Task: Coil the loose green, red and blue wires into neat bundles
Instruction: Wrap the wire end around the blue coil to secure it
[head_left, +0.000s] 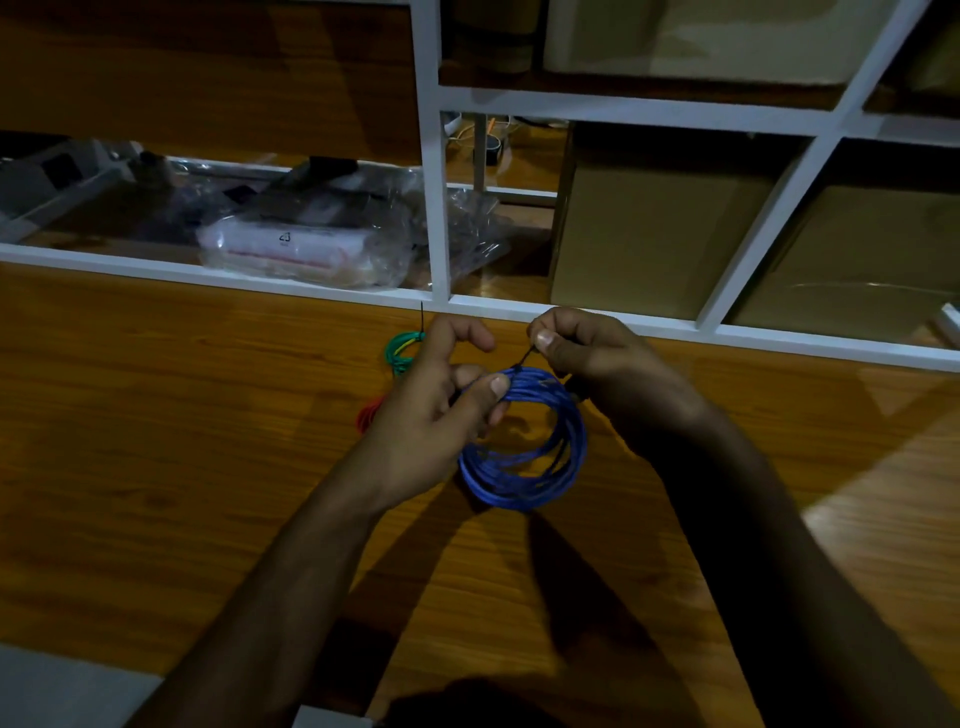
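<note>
A round coil of blue wire (524, 470) hangs in the air over the wooden table (156, 441). My left hand (441, 410) grips the coil's upper left side between thumb and fingers. My right hand (597, 364) pinches the end of a thin black tie (525, 357) that wraps the top of the coil. Behind my left hand lie a green wire bundle (401, 352) with a black tie sticking up and a red wire bundle (370, 413), both partly hidden.
A white-framed shelf unit (436, 208) stands along the table's back edge. Its compartments hold clear plastic bags (306, 249) and cardboard boxes (660, 234). A grey edge shows at the lower left.
</note>
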